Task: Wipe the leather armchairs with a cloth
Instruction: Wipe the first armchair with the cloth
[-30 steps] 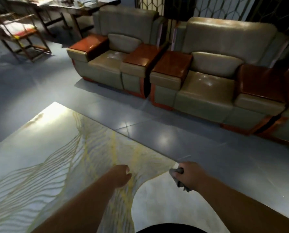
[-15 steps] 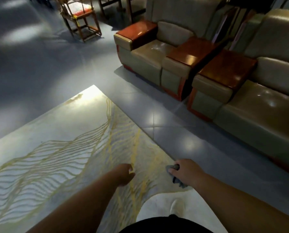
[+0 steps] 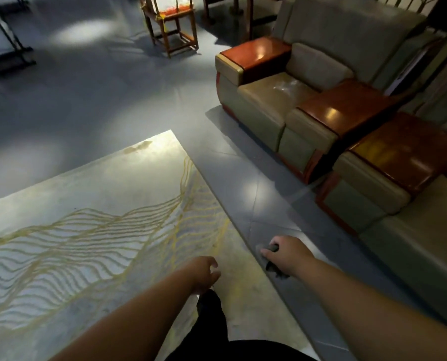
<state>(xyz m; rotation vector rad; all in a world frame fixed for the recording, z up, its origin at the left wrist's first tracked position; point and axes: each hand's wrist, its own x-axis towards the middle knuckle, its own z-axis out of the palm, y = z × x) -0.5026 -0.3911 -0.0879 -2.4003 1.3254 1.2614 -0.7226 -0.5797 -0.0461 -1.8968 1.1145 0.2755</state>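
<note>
The cloth (image 3: 272, 259) is dark grey and bunched up inside the right hand (image 3: 284, 256). The fingers are wrapped tight around it, and bits of it stick out at the top and bottom of the fist. The hand and cloth are up in the air over the grey floor (image 3: 87, 95), close to the edge of the rug (image 3: 100, 204). They are well apart from the chairs.

The left hand (image 3: 204, 273) holds nothing. Its fingers are curled in loosely, not in a tight fist. It hangs over the rug, near the right hand but not touching it. Both arms are bare and reach forward from the bottom of the picture.

The rug is pale with wavy yellow lines on it. A dark trouser leg (image 3: 212, 316) shows below the left hand.

Two leather armchairs stand on the right. The far armchair (image 3: 282, 100) has a tan seat that shines in the light, and flat red-brown wooden tops on its arms. The near armchair (image 3: 412, 230) sits just beside it, and only part of it shows at the right edge.

Far back on the floor stands a wooden chair (image 3: 173, 27) with thin legs.
</note>
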